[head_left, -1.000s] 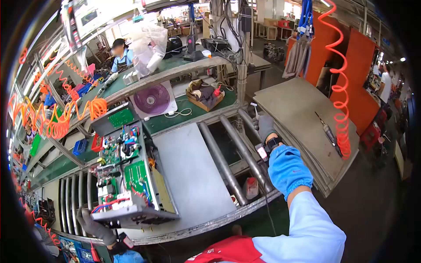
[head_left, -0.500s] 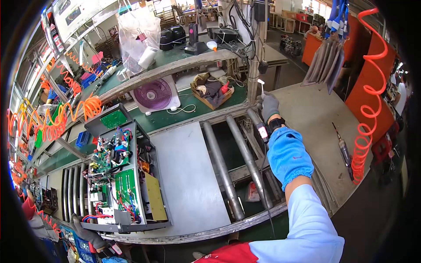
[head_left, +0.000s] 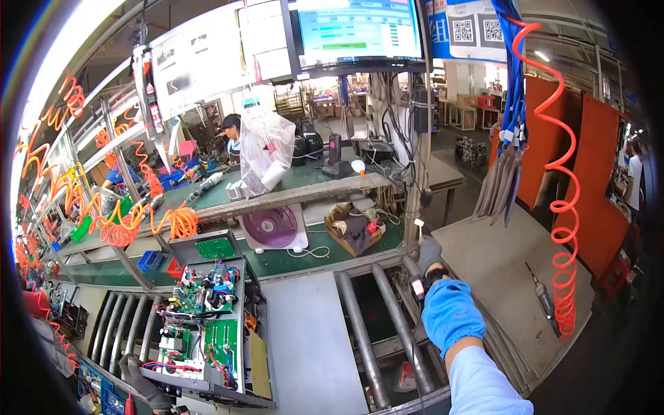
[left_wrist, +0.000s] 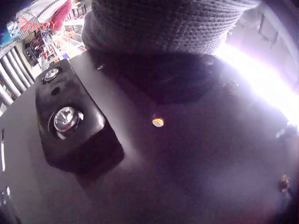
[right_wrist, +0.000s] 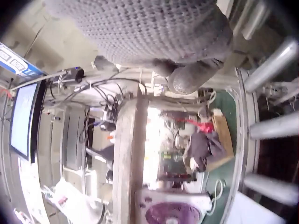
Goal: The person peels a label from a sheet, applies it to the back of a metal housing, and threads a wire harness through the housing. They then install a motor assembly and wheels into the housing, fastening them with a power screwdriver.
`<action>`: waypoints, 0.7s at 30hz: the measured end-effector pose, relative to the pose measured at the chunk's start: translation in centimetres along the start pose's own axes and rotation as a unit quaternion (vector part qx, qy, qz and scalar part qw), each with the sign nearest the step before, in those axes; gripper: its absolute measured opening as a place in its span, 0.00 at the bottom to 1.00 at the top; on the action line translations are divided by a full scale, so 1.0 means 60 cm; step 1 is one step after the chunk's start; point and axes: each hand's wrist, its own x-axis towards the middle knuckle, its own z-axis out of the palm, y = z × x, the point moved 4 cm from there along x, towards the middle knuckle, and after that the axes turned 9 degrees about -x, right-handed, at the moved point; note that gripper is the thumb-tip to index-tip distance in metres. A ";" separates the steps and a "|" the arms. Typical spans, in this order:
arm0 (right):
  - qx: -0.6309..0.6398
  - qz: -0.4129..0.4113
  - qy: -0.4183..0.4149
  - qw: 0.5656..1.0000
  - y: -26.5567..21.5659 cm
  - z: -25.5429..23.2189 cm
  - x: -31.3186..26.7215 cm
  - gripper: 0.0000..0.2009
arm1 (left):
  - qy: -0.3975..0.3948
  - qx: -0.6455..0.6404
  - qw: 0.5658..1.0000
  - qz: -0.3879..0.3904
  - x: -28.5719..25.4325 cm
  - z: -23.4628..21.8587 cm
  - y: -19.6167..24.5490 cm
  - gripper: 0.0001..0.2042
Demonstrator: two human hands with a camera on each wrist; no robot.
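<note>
Holding a white-tipped tool point(head_left: 419, 223) — right hand point(head_left: 429, 252).

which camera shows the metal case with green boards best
The head view: it shows the metal case from above, with its green boards and wires in sight. The left wrist view shows just one dark panel, likely the case's, with a block screwed on. The right wrist view does not show it.
</note>
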 end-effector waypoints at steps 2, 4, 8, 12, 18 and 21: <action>0.033 0.035 -0.049 0.998 0.038 0.045 -0.038 0.08 | 0.013 0.012 1.000 0.012 -0.020 0.029 0.031 0.13; 0.141 0.066 -0.143 0.977 -0.050 0.045 -0.175 0.07 | 0.016 -0.006 1.000 0.001 -0.023 0.032 0.033 0.12; 0.248 0.101 -0.275 0.924 -0.214 0.040 -0.529 0.07 | -0.003 -0.023 1.000 0.016 -0.019 0.032 0.023 0.10; 0.362 0.188 -0.393 0.824 -0.302 0.071 -0.813 0.11 | -0.054 -0.068 0.996 -0.018 0.001 0.019 -0.002 0.14; 0.395 0.045 -0.304 0.866 -0.510 -0.001 -0.966 0.12 | -0.140 -0.166 0.974 -0.060 -0.012 0.029 0.009 0.12; 0.385 0.024 -0.242 0.890 -0.588 -0.019 -1.002 0.14 | -0.200 -0.011 0.979 0.043 -0.009 0.021 0.061 0.15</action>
